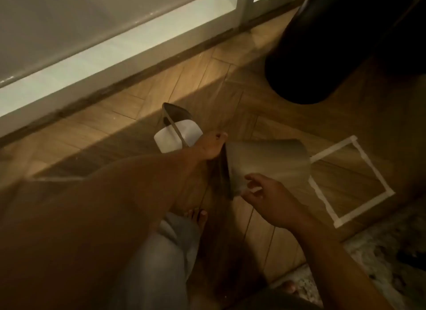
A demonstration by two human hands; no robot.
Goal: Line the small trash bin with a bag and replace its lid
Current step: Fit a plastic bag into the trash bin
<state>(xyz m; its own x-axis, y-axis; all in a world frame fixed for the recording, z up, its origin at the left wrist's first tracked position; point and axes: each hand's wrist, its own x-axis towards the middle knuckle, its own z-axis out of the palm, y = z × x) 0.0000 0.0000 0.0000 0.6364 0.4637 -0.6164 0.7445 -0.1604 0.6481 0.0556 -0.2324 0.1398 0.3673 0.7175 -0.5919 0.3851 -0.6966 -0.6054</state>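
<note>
The small beige trash bin [269,162] is tipped on its side on the wooden floor, with its dark opening facing left. My left hand [211,147] grips the top of the bin's rim. My right hand [265,198] hovers at the lower rim with fingers apart, touching or almost touching the wall. The lid [176,134], a grey frame with a white swing flap, lies on the floor just left of the bin, beyond my left hand. I see no bag. The picture is blurred by motion.
A square of white tape [332,155] marks the floor right of the bin. A large black object [334,44] stands at the upper right. White furniture [69,63] runs along the back left. A patterned rug [380,259] lies at the lower right; my bare feet and grey trouser leg are below.
</note>
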